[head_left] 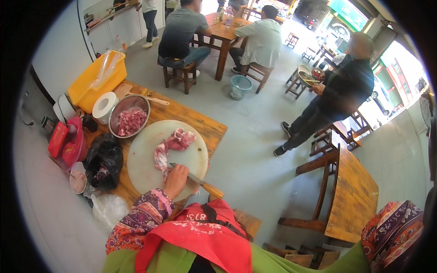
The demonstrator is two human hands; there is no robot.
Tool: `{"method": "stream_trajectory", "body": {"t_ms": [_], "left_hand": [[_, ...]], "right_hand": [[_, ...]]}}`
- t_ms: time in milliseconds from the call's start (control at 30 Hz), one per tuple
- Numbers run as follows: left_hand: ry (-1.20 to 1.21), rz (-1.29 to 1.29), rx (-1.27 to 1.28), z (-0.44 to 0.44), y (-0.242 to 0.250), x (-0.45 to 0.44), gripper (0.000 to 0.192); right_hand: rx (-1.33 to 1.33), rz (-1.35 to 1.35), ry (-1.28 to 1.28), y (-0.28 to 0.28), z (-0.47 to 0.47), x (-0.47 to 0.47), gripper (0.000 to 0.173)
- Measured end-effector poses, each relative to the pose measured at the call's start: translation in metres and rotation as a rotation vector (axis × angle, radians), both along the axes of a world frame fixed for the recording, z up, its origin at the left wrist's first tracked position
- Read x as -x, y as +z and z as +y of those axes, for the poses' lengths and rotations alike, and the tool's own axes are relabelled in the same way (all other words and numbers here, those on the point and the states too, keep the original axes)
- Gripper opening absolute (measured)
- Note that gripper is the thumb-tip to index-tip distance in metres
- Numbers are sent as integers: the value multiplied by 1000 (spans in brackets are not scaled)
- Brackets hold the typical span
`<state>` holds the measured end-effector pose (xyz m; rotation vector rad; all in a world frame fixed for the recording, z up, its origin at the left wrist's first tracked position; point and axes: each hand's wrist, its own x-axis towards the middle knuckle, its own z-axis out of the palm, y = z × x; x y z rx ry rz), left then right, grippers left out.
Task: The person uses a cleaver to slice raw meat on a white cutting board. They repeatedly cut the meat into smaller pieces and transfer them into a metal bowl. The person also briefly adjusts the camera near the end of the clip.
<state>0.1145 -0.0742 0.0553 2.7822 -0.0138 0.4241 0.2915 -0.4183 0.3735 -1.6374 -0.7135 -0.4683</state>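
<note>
My left hand (177,182) is at the near side of a round white cutting board (143,163). It lies across the blade of a knife (195,178), beside the lower end of a long strip of raw meat (161,156). Whether its fingers grip the meat or the blade cannot be made out. The knife's wooden handle (212,190) juts past the board's edge towards me. A thicker piece of raw meat (181,139) lies at the strip's upper end. My right hand is out of view; only the patterned sleeve (392,233) shows at the far right.
A steel bowl of cut meat (132,121) stands behind the board on the wooden table (201,131). Left are a black plastic bag (104,153), a white cup (78,179) and a yellow bin (102,78). A person with a pan (305,78) stands right; others sit beyond.
</note>
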Motion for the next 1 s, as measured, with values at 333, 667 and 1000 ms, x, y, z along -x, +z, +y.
{"method": "stream_trajectory", "body": {"t_ms": [333,667,1000], "left_hand": [[20,-21,-28,0,0,-5,9],[32,2,-35,-5,9,-11,10],[76,36,-60,-9,16,-22,8]], "right_hand": [[-113,-62,-39,15,-27,-25,30],[-203,-109,-25,21,-40,-52,28],[-354,-270,-15,51,-52,-68,26]]}}
